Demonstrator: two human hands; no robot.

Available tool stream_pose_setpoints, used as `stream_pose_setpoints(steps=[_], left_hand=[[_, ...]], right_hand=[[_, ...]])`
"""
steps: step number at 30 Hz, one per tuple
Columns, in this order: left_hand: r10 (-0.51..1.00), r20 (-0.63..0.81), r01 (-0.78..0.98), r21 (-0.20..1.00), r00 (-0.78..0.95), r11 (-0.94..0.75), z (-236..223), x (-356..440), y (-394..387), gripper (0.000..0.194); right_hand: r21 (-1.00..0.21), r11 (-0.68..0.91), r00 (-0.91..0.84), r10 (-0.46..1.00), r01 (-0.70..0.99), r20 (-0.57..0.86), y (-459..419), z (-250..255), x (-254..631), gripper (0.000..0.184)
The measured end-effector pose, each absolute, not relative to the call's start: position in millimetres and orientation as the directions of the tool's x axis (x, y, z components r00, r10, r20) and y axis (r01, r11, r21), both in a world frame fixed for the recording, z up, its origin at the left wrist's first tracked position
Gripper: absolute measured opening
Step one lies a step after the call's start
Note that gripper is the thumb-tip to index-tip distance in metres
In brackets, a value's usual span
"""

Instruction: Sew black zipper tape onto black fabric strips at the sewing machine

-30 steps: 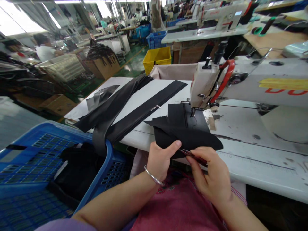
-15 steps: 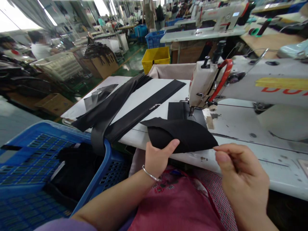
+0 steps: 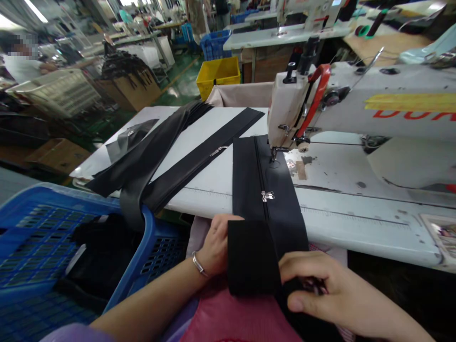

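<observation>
A black zippered strip (image 3: 245,175) lies flat under the sewing machine's needle area and runs over the table's front edge. Two silver zipper pulls (image 3: 268,195) sit on its zipper. In front of it, over my lap, is a black fabric panel (image 3: 251,259). My left hand (image 3: 217,244) grips the panel's left edge, with its fingertips hidden behind the cloth. At the right edge, my right hand (image 3: 317,285) has curled fingers and thumb closed on black fabric. Whether panel and strip are joined is hidden.
The sewing machine (image 3: 285,114) stands at the right on a white table (image 3: 342,209). Another zippered strip (image 3: 203,161) and a pile of black strips (image 3: 149,147) lie to the left. A blue basket (image 3: 149,237) holding dark cloth stands beside my left arm. A person sits far left.
The zippered strip now lies unfolded with its pulls showing. The black panel has come down toward my lap, and both hands have moved lower and nearer my body. The view has shifted slightly.
</observation>
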State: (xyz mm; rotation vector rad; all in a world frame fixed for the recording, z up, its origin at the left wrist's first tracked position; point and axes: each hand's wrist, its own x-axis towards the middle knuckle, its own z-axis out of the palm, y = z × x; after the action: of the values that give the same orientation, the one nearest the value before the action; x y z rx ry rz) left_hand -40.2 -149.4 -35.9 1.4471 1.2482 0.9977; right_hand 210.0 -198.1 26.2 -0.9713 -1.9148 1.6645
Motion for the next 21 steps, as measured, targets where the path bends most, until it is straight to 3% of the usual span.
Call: stream_pose_setpoints(steps=[2, 3, 5, 6, 8, 12, 15, 17, 18, 21], left_hand=[[0.997, -0.061, 0.242, 0.969, 0.046, 0.048, -41, -48, -163, 0.020], [0.983, -0.176, 0.191, 0.968, 0.058, 0.163, -43, -50, -169, 0.023], [0.862, -0.452, 0.004, 0.886, 0.230, 0.464, -48, -49, -177, 0.039], [0.772, -0.525, -0.095, 0.802, 0.359, 0.589, -50, -45, -179, 0.045], [0.685, -0.514, -0.249, 0.675, 0.517, 0.695, -52, -36, -181, 0.046], [0.716, -0.472, -0.336, 0.658, 0.513, 0.674, -47, -17, -174, 0.044], [0.739, -0.484, -0.318, 0.688, 0.469, 0.652, -38, -13, -169, 0.043], [0.754, -0.475, -0.300, 0.716, 0.453, 0.631, -32, -13, -167, 0.040], [0.764, -0.467, -0.289, 0.732, 0.445, 0.617, -29, -12, -167, 0.039], [0.788, -0.433, -0.264, 0.776, 0.438, 0.573, -22, -11, -168, 0.038]], right_hand=[[-0.972, 0.026, -0.706, 0.692, 0.232, -0.150, -206, 27, 205, 0.014], [-0.974, 0.014, -0.726, 0.669, 0.226, -0.159, -209, 26, 202, 0.021], [-0.977, 0.014, -0.769, 0.620, 0.211, -0.157, -213, 23, 196, 0.038], [-0.979, 0.027, -0.788, 0.598, 0.202, -0.146, -214, 22, 193, 0.045], [-0.981, 0.074, -0.811, 0.575, 0.182, -0.107, -216, 20, 186, 0.052], [-0.919, 0.263, -0.786, 0.614, 0.294, -0.075, -217, 23, 187, 0.047], [-0.732, 0.408, -0.649, 0.758, 0.546, -0.062, -217, 22, 205, 0.025], [-0.591, 0.374, -0.465, 0.885, 0.715, -0.002, -217, 17, 219, 0.019], [-0.548, 0.331, -0.379, 0.925, 0.768, 0.028, -216, 14, 224, 0.025], [-0.528, 0.258, -0.266, 0.962, 0.809, 0.062, -213, 6, 226, 0.028]])
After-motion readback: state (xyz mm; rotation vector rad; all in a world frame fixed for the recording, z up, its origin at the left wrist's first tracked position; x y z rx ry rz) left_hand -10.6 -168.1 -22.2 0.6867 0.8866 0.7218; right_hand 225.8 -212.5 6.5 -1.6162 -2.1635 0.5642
